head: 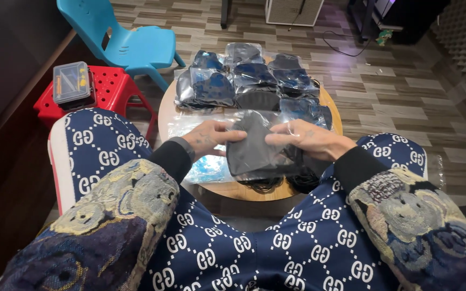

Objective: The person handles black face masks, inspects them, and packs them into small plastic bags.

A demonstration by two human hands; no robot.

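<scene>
Right now I see both hands over the near edge of the small round wooden table (219, 189). My left hand (208, 137) and right hand (303, 139) each pinch a top corner of a dark grey face mask (252, 151) in its clear plastic sleeve, fingers clenched on it, holding it just above the table. Beyond it, a pile of bagged dark masks (249, 78) covers the far half of the table. A light blue packet (207, 170) lies under my left wrist. To the left stands a red stool (111, 89) carrying a clear plastic box (72, 82), with a blue chair (130, 43) behind.
</scene>
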